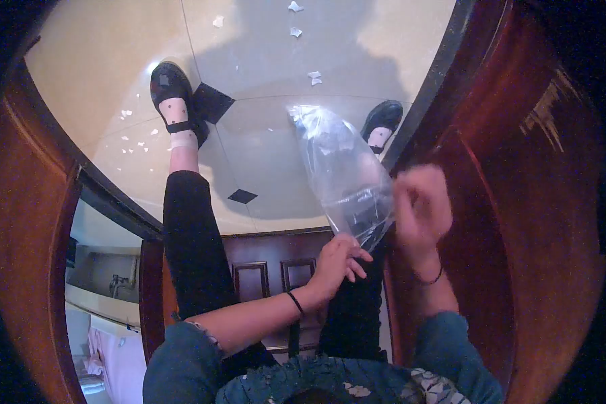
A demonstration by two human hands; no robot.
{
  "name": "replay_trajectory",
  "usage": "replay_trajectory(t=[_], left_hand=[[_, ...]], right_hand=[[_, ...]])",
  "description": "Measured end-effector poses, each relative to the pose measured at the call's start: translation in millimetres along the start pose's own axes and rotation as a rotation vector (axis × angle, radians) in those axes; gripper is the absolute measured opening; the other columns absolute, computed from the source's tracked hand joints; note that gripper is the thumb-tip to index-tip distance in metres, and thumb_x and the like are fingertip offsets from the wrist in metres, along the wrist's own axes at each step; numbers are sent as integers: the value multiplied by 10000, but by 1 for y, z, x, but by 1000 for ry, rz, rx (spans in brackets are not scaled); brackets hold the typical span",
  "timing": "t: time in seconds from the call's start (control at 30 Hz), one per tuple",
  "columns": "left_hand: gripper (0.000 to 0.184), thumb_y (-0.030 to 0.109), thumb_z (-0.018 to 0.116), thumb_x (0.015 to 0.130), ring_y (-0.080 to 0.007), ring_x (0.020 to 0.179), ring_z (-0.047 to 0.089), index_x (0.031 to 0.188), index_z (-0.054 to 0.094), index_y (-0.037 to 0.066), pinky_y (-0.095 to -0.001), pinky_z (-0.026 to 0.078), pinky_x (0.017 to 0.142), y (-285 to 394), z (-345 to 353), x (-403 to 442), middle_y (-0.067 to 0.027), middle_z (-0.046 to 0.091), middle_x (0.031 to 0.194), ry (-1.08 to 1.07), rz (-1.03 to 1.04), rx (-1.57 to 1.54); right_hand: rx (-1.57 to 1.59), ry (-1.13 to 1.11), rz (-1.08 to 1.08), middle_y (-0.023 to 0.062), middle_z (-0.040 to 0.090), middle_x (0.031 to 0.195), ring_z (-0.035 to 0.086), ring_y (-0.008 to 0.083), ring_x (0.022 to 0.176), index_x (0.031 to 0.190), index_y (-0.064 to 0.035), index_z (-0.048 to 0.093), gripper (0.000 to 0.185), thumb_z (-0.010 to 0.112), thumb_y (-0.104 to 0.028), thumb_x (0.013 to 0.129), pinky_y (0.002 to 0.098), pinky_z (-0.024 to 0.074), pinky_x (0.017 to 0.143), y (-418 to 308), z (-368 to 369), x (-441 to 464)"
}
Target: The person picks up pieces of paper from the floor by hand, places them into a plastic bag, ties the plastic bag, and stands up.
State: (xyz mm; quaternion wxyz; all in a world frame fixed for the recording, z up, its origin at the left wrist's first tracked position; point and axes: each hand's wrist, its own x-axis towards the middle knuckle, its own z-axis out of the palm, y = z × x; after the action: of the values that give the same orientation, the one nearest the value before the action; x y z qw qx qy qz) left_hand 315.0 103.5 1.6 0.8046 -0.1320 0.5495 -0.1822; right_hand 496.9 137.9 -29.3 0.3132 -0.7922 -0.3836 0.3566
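A clear plastic bag (337,158) hangs in front of my right leg, its far end whitish and crumpled, its near end gathered to a narrow part. My left hand (337,267) grips that near end between thumb and index finger; its other fingers are loosely spread. Beside the bag's right edge is my right hand (422,205), smeared by motion. Its fingers look curled, but I cannot make out whether they hold the plastic. Through the film I see dark and pale shapes, and I cannot tell whether anything is inside.
Several white scraps (315,78) lie scattered on the tiled floor (262,155) ahead, more of them to the left. My legs are stretched out, with a black shoe (170,84) on the left. Dark red wooden panels (518,202) rise on both sides. A faucet (119,283) shows at lower left.
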Motion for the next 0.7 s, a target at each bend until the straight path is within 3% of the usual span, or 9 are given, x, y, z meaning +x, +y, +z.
replay_trajectory(t=[0.07, 0.13, 0.23, 0.3, 0.4, 0.63, 0.7], left_hand=[[249, 273, 346, 924, -193, 543, 592, 955, 443, 46, -240, 442, 420, -5, -3, 3, -184, 617, 878, 9, -16, 0], [247, 265, 357, 919, -199, 552, 599, 961, 447, 39, -243, 447, 424, -5, -2, 1, -186, 617, 883, 15, -29, 0], [246, 260, 371, 910, -216, 572, 611, 964, 452, 35, -250, 458, 440, -1, 1, -1, -195, 618, 899, 35, -71, -87], [256, 274, 374, 908, -227, 580, 613, 972, 452, 38, -262, 467, 456, -4, 0, -1, -206, 616, 916, 7, -70, -81], [267, 288, 377, 906, -229, 580, 609, 977, 449, 41, -273, 473, 469, -1, 0, -1, -219, 612, 925, 28, -88, -99], [239, 282, 360, 925, -221, 594, 605, 950, 437, 57, -270, 488, 486, 5, 3, -1, -197, 613, 925, -21, -101, -65], [243, 286, 360, 927, -219, 594, 605, 942, 439, 57, -267, 488, 486, 5, 4, 1, -194, 612, 923, -29, -102, -53]], right_hand=[[40, -49, 258, 89, 568, 761, 528, 235, 631, 858, -31, 579, 197, 634, 60, 693, 285, 430, 577, 14, 23, 37], [-72, -84, -16, 102, 568, 809, 554, 248, 719, 913, -40, 565, 239, 636, 30, 696, 318, 443, 629, 71, 67, 59], [-240, -256, -67, 102, 553, 922, 568, 229, 835, 978, -76, 561, 301, 659, -6, 702, 319, 463, 687, 141, 127, 73], [-454, -358, -220, 88, 525, 984, 539, 255, 906, 1025, -99, 535, 370, 658, -49, 680, 358, 443, 735, 166, 154, 74], [-565, -325, -154, 74, 506, 989, 522, 235, 934, 1038, -125, 522, 368, 634, -99, 688, 366, 421, 742, 190, 179, 73], [-671, -344, -303, 60, 506, 881, 546, 201, 824, 896, -129, 525, 162, 572, -148, 741, 355, 408, 655, 201, 185, 73], [-764, -376, -319, 51, 521, 805, 570, 198, 770, 857, -115, 516, 133, 538, -86, 730, 350, 398, 624, 201, 187, 73]])
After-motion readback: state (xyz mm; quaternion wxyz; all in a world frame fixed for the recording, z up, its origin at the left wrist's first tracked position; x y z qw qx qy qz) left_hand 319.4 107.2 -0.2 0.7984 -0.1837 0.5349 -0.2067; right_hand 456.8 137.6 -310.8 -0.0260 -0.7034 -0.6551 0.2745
